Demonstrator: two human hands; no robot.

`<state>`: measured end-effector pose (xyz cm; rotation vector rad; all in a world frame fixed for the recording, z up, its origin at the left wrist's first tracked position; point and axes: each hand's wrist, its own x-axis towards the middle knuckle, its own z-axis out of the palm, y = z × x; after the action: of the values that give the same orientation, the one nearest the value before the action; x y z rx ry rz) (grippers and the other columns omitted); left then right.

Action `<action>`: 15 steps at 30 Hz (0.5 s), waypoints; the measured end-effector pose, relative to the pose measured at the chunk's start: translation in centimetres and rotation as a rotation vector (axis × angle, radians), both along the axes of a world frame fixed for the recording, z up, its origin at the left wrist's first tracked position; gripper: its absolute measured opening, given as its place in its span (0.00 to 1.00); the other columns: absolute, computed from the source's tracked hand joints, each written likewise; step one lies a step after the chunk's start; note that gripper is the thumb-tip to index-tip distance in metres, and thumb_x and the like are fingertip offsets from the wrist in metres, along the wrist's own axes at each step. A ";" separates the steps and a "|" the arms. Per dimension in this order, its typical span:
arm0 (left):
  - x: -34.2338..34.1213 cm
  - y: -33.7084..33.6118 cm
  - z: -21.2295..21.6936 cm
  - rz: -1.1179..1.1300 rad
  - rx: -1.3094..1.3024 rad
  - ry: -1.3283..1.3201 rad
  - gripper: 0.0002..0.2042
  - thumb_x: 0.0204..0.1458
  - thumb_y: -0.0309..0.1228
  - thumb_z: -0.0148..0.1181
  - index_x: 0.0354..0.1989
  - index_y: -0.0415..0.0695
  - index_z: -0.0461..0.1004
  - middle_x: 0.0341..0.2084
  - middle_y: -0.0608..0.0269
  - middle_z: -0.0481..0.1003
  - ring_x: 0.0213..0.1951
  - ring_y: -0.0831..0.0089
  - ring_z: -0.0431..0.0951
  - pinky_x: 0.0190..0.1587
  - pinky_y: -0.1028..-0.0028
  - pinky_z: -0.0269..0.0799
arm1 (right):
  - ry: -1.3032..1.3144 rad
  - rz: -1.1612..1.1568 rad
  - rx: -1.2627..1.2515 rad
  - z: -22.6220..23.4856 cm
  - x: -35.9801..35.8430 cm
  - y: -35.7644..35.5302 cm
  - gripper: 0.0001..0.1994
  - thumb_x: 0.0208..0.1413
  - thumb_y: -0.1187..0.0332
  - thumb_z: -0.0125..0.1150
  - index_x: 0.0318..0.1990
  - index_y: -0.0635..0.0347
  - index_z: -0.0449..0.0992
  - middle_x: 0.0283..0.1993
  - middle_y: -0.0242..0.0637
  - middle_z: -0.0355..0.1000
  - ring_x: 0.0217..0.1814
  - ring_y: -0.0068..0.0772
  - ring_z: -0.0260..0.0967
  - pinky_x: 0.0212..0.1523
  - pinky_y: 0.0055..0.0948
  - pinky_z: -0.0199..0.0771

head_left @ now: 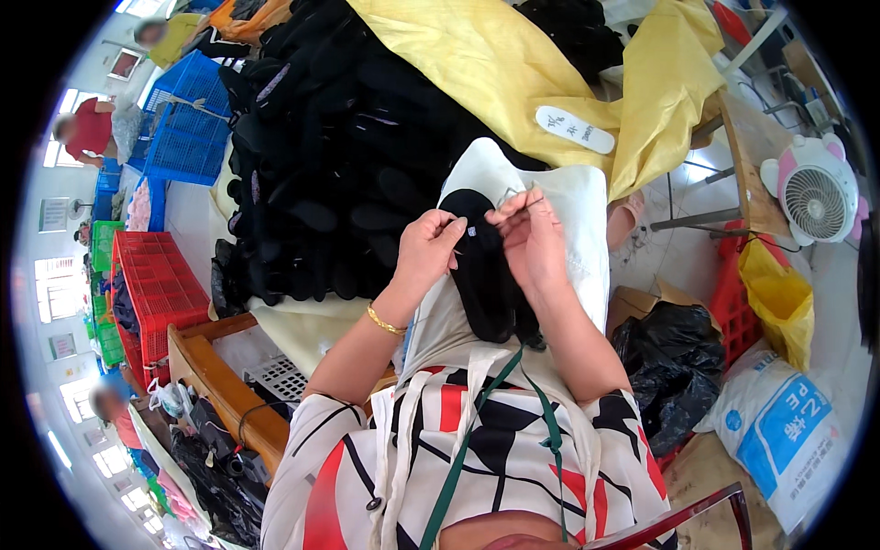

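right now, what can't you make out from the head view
In the head view:
Thin item at the right hand: too small to identify.
Whether the left hand pinches a thread: too small to tell.
Underside of the black shoe-shaped piece: hidden by its own top.
Contents of the black plastic bag: hidden by its folds.

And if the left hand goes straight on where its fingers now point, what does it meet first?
Probably the black, elongated fabric piece against the left hand; beyond it appears the right hand, though depth is unclear.
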<state>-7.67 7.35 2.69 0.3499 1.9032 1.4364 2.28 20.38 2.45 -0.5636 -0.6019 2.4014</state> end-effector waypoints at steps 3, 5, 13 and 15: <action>0.3 -0.5 -0.6 0.014 0.044 0.079 0.08 0.59 0.30 0.61 0.32 0.39 0.74 0.19 0.70 0.71 0.18 0.84 0.68 0.21 0.82 0.67 | 0.191 0.131 -0.255 -1.9 1.4 -0.6 0.12 0.67 0.62 0.46 0.30 0.51 0.64 0.25 0.26 0.61 0.26 0.27 0.58 0.49 0.34 0.71; 0.4 -0.7 -1.8 0.026 0.071 0.206 0.07 0.59 0.30 0.62 0.32 0.39 0.74 0.19 0.71 0.71 0.21 0.85 0.69 0.23 0.81 0.67 | 0.072 0.102 -0.303 -1.6 2.0 -0.6 0.15 0.67 0.61 0.45 0.25 0.49 0.60 0.19 0.24 0.51 0.21 0.24 0.47 0.44 0.32 0.68; -0.1 -2.1 -3.8 -0.020 0.036 0.327 0.08 0.59 0.31 0.62 0.31 0.41 0.74 0.21 0.77 0.70 0.23 0.88 0.63 0.26 0.83 0.60 | 0.122 0.148 -0.185 -1.5 5.1 -1.7 0.17 0.68 0.64 0.44 0.22 0.51 0.60 0.17 0.24 0.49 0.20 0.23 0.45 0.39 0.31 0.63; -0.4 -2.0 -3.8 -0.038 0.064 0.409 0.08 0.60 0.32 0.62 0.31 0.41 0.74 0.21 0.77 0.69 0.23 0.88 0.63 0.26 0.83 0.60 | 0.130 0.161 -0.146 -1.4 4.8 -1.5 0.18 0.69 0.64 0.43 0.23 0.52 0.62 0.18 0.24 0.53 0.21 0.24 0.50 0.42 0.31 0.65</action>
<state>-8.02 5.35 -1.16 0.7549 2.1559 1.4875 7.11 18.85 1.07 -0.4292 -0.4328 2.6264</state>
